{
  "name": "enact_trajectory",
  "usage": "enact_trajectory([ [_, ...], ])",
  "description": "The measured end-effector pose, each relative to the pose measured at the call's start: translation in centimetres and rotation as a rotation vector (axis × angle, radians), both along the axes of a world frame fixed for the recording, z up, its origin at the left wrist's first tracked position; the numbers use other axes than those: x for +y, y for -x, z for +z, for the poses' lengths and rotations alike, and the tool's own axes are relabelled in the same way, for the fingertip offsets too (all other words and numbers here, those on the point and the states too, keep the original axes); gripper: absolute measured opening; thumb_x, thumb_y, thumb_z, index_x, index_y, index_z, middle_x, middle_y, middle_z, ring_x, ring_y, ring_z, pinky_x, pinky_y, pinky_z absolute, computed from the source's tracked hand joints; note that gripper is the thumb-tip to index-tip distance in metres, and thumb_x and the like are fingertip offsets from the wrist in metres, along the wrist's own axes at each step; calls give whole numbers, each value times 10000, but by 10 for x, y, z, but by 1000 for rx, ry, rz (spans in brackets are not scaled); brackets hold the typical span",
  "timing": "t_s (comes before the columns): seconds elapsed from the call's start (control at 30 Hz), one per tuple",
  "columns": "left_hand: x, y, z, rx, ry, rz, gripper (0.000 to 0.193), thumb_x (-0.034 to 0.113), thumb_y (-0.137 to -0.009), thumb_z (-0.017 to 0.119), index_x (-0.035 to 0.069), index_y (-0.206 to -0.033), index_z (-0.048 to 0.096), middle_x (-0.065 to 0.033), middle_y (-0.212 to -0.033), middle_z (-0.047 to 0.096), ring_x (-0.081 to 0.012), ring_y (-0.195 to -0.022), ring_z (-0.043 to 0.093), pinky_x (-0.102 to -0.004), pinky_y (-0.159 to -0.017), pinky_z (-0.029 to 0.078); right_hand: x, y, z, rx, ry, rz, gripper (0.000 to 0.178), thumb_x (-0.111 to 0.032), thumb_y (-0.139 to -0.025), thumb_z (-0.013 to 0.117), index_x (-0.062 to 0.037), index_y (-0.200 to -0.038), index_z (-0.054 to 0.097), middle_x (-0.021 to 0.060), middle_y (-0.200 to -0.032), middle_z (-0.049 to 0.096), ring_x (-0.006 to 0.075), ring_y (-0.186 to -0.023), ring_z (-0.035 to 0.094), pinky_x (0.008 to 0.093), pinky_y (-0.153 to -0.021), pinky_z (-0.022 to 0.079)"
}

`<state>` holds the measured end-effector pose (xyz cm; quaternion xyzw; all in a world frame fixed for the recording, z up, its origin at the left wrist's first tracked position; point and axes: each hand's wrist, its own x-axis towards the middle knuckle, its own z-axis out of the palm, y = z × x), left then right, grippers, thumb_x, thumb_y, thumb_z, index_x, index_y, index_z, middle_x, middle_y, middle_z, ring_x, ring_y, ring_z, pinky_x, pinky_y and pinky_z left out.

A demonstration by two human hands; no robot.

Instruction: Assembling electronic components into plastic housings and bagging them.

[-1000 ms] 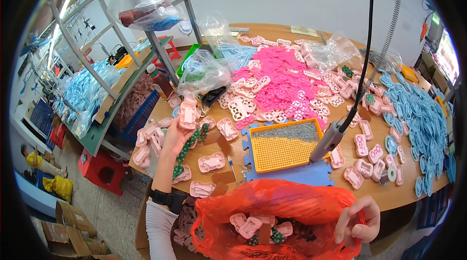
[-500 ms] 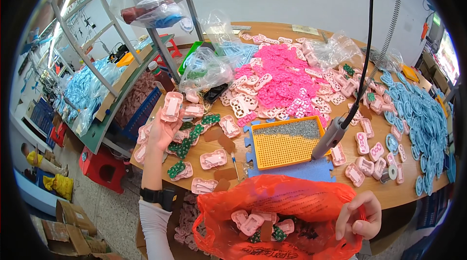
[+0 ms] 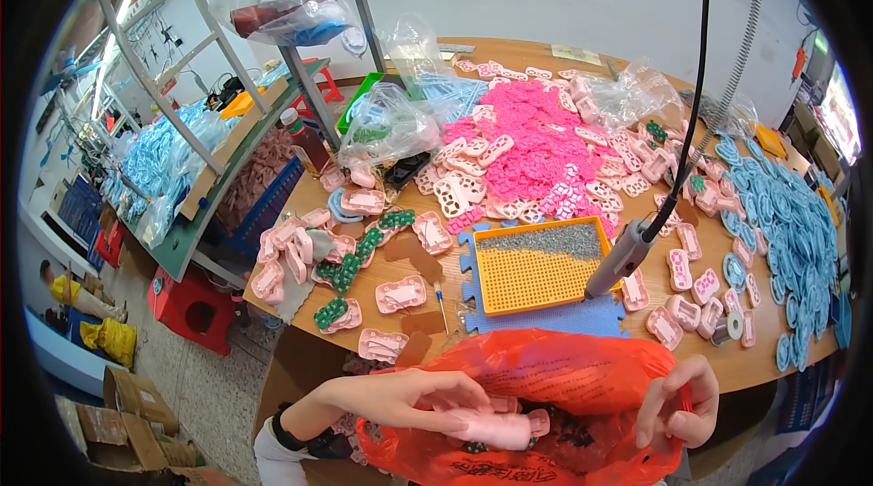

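Observation:
A red plastic bag (image 3: 546, 359) hangs wide at the front edge of the table, and my right hand (image 3: 675, 404) pinches its right rim. Over the mouth of the bag, my left hand (image 3: 409, 400) is closed on a pale pink plastic shell (image 3: 491, 429), which is smeared by motion. Beneath it in the bag lie more pink shells and green parts, mostly hidden by the hand and shell. Left of the bag on the table, pink shells (image 3: 400, 295) lie among green circuit boards (image 3: 338, 273).
A yellow tray (image 3: 536, 277) of small silver screws rests on a blue foam mat (image 3: 573, 315). An electric screwdriver (image 3: 620, 259) hangs over its right edge. Bright pink parts (image 3: 527, 140) are heaped behind, blue parts (image 3: 800, 259) at right. A brush (image 3: 443, 304) lies near the tray.
My left hand has swung from the table's left side down to the bag, bringing the pink shell with it. My right hand keeps its hold on the bag's rim.

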<state>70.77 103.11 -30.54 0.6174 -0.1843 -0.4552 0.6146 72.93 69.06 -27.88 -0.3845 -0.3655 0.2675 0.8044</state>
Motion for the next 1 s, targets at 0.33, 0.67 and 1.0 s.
enact_trajectory([
  [0.33, 161, -157, -100, -1257, -1249, 837, 237, 109, -703, 686, 46, -918, 611, -133, -1045, 553, -312, -976, 517, -403, -818, 422, -9, -5, 2, -9, 53, -114, 319, 11, -884, 427, 49, -1165, 280, 341, -829, 551, 121, -277, 374, 219, -273, 325],
  [0.67, 192, -176, -113, -1636, -1181, 685, 202, 79, -722, 677, 20, -877, 561, -140, -1123, 503, -306, -1007, 508, -407, -842, 415, -9, -15, -6, 13, 42, -87, 314, 6, -891, 425, 45, -1162, 272, 333, -822, 552, 146, -316, 469, 201, -287, 380],
  [1.0, 91, -34, 24, -1392, -653, 847, 172, 62, -772, 672, 34, -902, 562, -140, -1112, 598, -307, -1001, 597, -388, -840, 469, 0, -9, -8, 6, -46, -29, 310, 20, -893, 402, 65, -1166, 263, 355, -843, 535, 134, -289, 421, 217, -278, 368],
])
